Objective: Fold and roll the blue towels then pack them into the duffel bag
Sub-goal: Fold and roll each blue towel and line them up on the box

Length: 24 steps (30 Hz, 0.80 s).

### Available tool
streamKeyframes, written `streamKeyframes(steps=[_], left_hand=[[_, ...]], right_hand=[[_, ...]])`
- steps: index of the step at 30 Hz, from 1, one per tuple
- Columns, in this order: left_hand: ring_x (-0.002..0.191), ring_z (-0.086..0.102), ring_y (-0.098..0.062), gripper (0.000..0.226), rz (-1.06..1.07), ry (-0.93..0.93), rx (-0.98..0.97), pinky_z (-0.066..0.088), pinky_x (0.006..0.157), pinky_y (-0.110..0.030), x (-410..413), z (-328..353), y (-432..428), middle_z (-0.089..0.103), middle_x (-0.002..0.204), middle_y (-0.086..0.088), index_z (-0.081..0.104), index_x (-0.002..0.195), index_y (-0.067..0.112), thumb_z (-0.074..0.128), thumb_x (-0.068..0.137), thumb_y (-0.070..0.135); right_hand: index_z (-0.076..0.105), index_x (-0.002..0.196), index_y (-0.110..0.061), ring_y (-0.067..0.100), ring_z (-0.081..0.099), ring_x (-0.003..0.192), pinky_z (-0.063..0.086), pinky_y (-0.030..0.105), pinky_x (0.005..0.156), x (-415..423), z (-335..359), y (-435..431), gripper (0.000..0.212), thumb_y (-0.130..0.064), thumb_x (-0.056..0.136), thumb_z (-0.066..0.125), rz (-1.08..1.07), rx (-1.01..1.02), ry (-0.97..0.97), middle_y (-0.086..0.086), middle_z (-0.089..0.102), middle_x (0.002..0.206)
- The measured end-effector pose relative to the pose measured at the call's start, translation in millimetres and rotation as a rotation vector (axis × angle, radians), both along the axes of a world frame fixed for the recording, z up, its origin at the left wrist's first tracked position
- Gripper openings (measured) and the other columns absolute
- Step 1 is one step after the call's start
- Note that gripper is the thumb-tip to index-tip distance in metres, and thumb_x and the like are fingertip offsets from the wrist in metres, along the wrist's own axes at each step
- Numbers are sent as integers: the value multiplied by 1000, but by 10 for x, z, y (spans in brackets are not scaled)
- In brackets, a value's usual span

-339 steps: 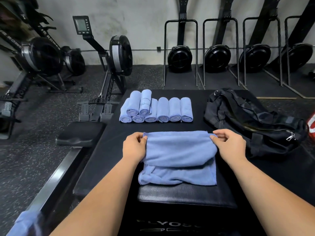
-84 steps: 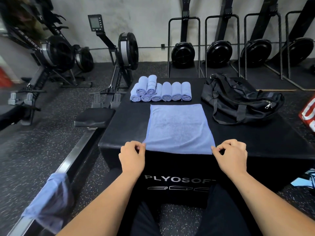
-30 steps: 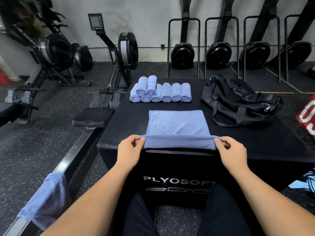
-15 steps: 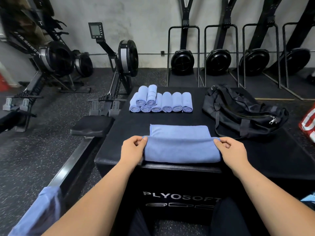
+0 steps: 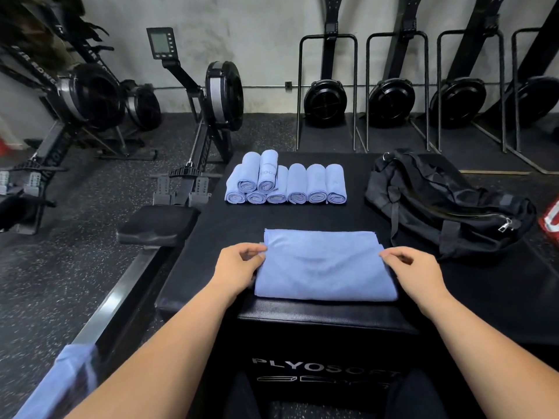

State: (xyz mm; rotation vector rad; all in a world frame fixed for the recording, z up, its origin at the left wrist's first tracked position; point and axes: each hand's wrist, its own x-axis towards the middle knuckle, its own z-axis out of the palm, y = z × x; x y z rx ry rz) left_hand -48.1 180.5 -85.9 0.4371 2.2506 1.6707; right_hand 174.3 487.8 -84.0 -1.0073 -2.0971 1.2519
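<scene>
A blue towel lies folded on the black plyo box, close to its near edge. My left hand pinches the towel's left edge near the far corner. My right hand pinches the right edge at the same height. Several rolled blue towels sit in a row at the far left of the box, two of them stacked on top. The black duffel bag lies on the box's right side, with its zipper pull showing.
Another blue towel hangs over the rail of a rowing machine left of the box. More rowers stand upright along the back wall. A red and white object sits at the right edge.
Both hands have carried the towel's near edge away from me over the rest of it, so the towel is now folded in half. The view has dipped closer to the box.
</scene>
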Motion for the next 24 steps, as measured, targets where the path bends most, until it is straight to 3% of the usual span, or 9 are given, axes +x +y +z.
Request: streamKeyframes(steps=[3, 5, 8, 10, 13, 15, 18, 20, 24], left_hand=[[79, 70, -14, 29, -17, 32, -7, 59, 59, -28, -114, 61, 108, 77, 111, 11, 77, 118, 27, 76, 94, 12], [86, 69, -14, 42, -97, 13, -69, 63, 77, -35, -187, 66, 165, 72, 125, 10, 71, 132, 27, 76, 93, 12], [125, 64, -15, 62, -206, 8, -194, 53, 108, -43, -310, 47, 212, 60, 146, 10, 58, 149, 21, 77, 90, 12], [123, 65, -18, 65, -245, -11, -203, 57, 96, -35, -376, 94, 240, 56, 148, 10, 53, 153, 20, 75, 92, 9], [99, 70, -16, 67, -284, -38, -197, 57, 66, -25, -447, 120, 280, 54, 144, 9, 48, 156, 20, 70, 95, 4], [95, 70, -18, 68, -294, -41, -215, 58, 64, -27, -496, 88, 307, 54, 144, 7, 45, 158, 22, 69, 96, 5], [107, 69, -21, 70, -297, 7, -268, 61, 81, -32, -536, 33, 338, 53, 150, 4, 42, 160, 26, 68, 97, 8], [122, 59, -13, 71, -301, 67, -307, 50, 102, -28, -553, 21, 362, 47, 158, 3, 39, 161, 25, 67, 98, 9], [146, 43, -15, 74, -312, 133, -385, 32, 123, -32, -574, -22, 414, 37, 166, 3, 31, 164, 23, 65, 100, 13]], right_hand=[[82, 98, -30, 6, 71, 93, 57, 43, 96, -162, 45, 72, 17, -17, 88, 77, -10, -71, 56, -16, 78, 95], [81, 108, -32, 9, 70, 97, 56, 44, 99, -258, 64, 110, 29, -14, 85, 77, 23, -28, 13, -15, 77, 102], [76, 121, -31, 16, 68, 99, 52, 39, 100, -350, 87, 142, 44, -10, 82, 74, 81, 49, -110, -9, 73, 113], [75, 125, -30, 16, 67, 103, 51, 37, 101, -389, 77, 170, 48, -8, 83, 71, 89, 52, -131, -7, 72, 120], [73, 130, -30, 16, 65, 105, 50, 37, 102, -416, 20, 218, 51, -7, 84, 69, 74, 47, -136, -6, 70, 128], [71, 133, -29, 16, 62, 108, 47, 36, 103, -431, -30, 255, 52, -7, 87, 68, 79, 59, -166, -5, 66, 136], [67, 138, -30, 15, 63, 99, 48, 36, 95, -447, -91, 267, 55, -6, 89, 65, 89, 69, -186, -5, 62, 141], [66, 140, -29, 15, 63, 96, 47, 36, 93, -462, -131, 263, 56, -4, 90, 64, 79, 73, -178, -5, 61, 142], [61, 145, -24, 22, 56, 125, 44, 36, 105, -509, -170, 265, 56, -4, 92, 61, 54, 91, -212, -1, 55, 150]])
